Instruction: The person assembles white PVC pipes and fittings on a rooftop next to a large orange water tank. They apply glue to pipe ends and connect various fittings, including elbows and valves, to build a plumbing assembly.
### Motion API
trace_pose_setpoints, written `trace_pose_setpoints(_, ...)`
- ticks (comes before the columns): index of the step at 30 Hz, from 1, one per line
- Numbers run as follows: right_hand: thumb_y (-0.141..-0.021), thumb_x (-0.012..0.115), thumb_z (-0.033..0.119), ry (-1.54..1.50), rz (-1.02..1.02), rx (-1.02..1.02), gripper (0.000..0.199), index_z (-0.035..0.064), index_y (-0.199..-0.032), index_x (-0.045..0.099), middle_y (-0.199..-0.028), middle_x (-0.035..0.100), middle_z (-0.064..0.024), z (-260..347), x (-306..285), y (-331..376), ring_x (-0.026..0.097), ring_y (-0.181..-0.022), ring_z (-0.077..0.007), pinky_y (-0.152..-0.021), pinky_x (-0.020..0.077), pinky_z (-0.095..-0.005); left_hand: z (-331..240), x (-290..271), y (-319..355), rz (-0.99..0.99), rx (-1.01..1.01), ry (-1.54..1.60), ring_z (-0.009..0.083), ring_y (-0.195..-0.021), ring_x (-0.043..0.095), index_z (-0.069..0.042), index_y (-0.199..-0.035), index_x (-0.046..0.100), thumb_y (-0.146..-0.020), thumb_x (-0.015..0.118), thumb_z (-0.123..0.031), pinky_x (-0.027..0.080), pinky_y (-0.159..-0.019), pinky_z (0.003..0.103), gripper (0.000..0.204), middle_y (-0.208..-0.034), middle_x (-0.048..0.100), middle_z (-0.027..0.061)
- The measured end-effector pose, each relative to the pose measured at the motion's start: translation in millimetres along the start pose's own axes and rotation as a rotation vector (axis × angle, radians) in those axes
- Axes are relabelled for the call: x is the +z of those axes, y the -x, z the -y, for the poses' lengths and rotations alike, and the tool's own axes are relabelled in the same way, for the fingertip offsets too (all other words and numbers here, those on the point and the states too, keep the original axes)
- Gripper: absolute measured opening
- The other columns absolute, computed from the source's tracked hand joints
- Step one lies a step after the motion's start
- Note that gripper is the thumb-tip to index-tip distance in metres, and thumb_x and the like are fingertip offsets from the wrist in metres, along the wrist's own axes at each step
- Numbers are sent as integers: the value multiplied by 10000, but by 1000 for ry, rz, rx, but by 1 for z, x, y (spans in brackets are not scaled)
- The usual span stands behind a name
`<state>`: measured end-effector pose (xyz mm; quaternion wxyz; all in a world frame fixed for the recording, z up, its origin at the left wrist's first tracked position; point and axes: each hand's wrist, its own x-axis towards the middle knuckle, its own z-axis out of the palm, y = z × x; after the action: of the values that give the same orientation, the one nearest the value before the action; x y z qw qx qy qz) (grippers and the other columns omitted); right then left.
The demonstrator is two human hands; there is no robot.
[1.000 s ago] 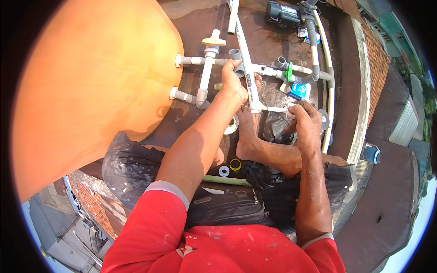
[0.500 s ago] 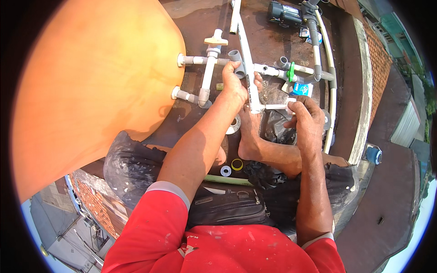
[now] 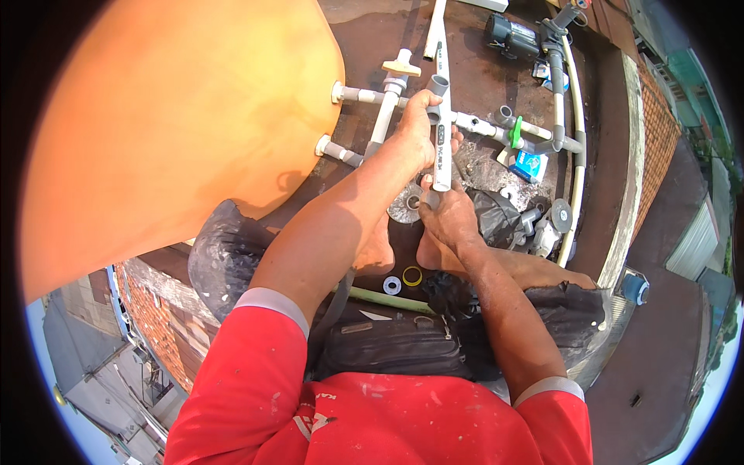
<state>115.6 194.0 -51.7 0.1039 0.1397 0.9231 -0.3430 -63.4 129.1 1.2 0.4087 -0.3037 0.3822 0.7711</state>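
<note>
My left hand [image 3: 417,132] is closed round a white PVC pipe [image 3: 442,159], whose near end points toward me. A short grey pipe fitting [image 3: 438,87] sits against the pipe by my left thumb; whether that hand grips it too, I cannot tell. Below the pipe's near end, my right hand [image 3: 453,217] reaches down with bent fingers. At its fingertips shows a small grey ring-like piece [image 3: 413,203], over a pale disc [image 3: 400,208]. The pipe end and my own hand partly cover those fingers, so what they hold is unclear.
An orange tank [image 3: 186,139] fills the left, with pipes and a valve [image 3: 401,68] leaving it. Ahead are a green-handled valve [image 3: 516,132], a blue box [image 3: 528,166] and a black pump [image 3: 511,36]. Tape rolls [image 3: 393,285] and a black bag [image 3: 391,347] lie near me.
My right hand has moved left and down from beside the pipe end, where it held a small white thing with a thin stem. My left hand still holds the pipe. The view has shifted slightly.
</note>
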Motion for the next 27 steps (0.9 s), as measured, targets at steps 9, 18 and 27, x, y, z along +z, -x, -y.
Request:
trace_pose_setpoints(9,-832,873,351,295,103,-38,370,103,-1101,816,-1330,690,-200,-12,54,-27,645,-1284,-387,-1066,507,-524,1,-4,1,-38,-15,-19,358,-739,661,-25,-1021,629,-879,688,-385,566,-602,444,391,-809,642,190)
trace_pose_setpoints(18,-1087,584,304,-1324,207,312,358,-18,-1097,742,-872,734,-125,14,-50,-149,718,-725,-208,-648,606,-377,-2,-28,22,-12,19,-91,369,-796,728,4,-1113,666,-889,685,-355,643,-701,470,423,-950,690,223)
trace_pose_setpoints(27,-1137,566,222,-1789,173,382,194,41,-1070,544,-808,564,-40,61,-47,-144,540,-621,-141,-508,476,-330,-6,-141,147,-4,343,-212,228,-929,725,-111,-1331,578,-962,832,-108,635,-814,388,449,-1148,691,104)
